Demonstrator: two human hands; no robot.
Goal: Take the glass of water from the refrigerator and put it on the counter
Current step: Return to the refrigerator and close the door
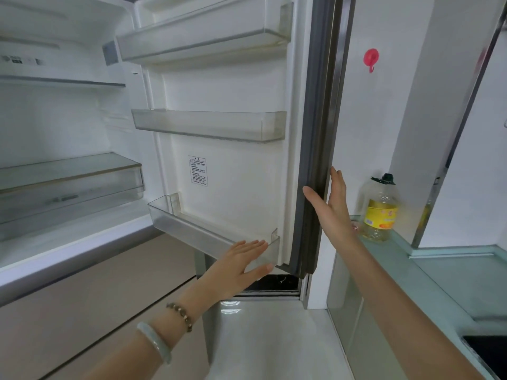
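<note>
The refrigerator door (233, 171) stands wide open, its inner side facing me with three clear door bins. My right hand (332, 209) lies flat against the door's grey outer edge, thumb on the inner side and fingers around the far side. My left hand (241, 261), fingers spread and holding nothing, rests against the lowest door bin (192, 229). The refrigerator's interior (63, 165) at left shows glass shelves and a drawer. No glass of water is visible in any shelf or bin. The pale green counter (428, 278) runs along the right.
A bottle of yellow cooking oil (380, 209) stands on the counter's far end by the wall. A pink hook (371, 59) sticks to the white wall. A dark sink or hob corner (488, 352) shows at lower right. Beige lower refrigerator drawers (96, 292) lie below.
</note>
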